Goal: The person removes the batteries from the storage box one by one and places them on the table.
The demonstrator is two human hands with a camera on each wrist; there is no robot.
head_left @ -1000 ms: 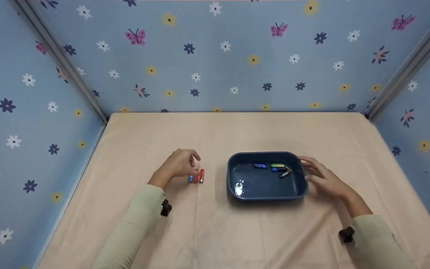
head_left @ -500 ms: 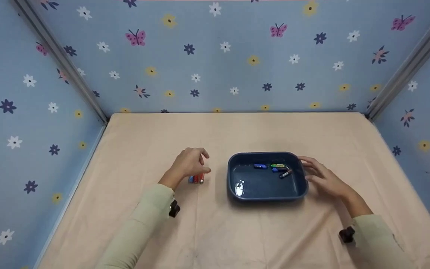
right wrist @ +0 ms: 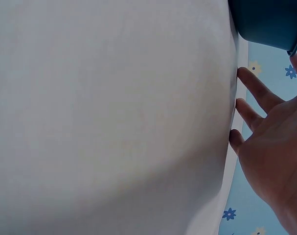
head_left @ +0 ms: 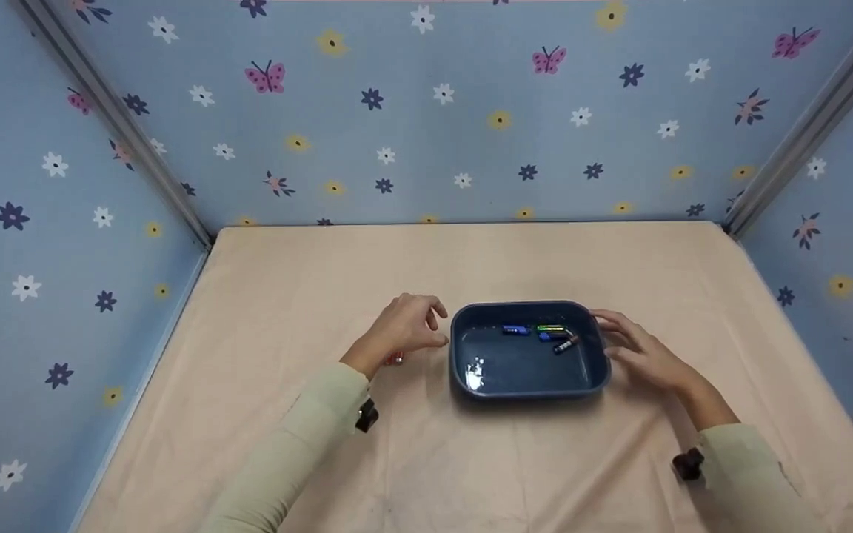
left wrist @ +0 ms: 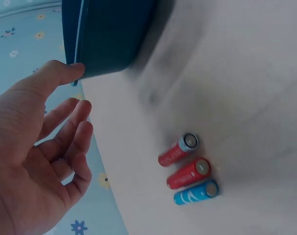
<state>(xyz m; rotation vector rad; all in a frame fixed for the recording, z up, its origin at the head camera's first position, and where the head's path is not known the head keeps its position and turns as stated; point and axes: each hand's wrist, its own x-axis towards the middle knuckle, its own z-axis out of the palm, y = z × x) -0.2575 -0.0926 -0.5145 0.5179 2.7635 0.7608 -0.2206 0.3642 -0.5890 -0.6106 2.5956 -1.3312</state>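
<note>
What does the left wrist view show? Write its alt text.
A person's left grip, empty with loosely curled fingers, is beside a dark blue tub. Nearby, two red batteries and one blue battery lie side by side on pale cloth.

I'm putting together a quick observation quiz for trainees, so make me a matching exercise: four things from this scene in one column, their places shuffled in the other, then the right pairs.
Things
1. Left hand
2. Right hand
3. Yellow-green battery
4. Light-blue battery

Places
A. Inside the dark blue tub
B. Just left of the tub
C. On the cloth, next to a red battery
D. At the tub's right end

Pairs: 1-B, 2-D, 3-A, 4-C
</note>
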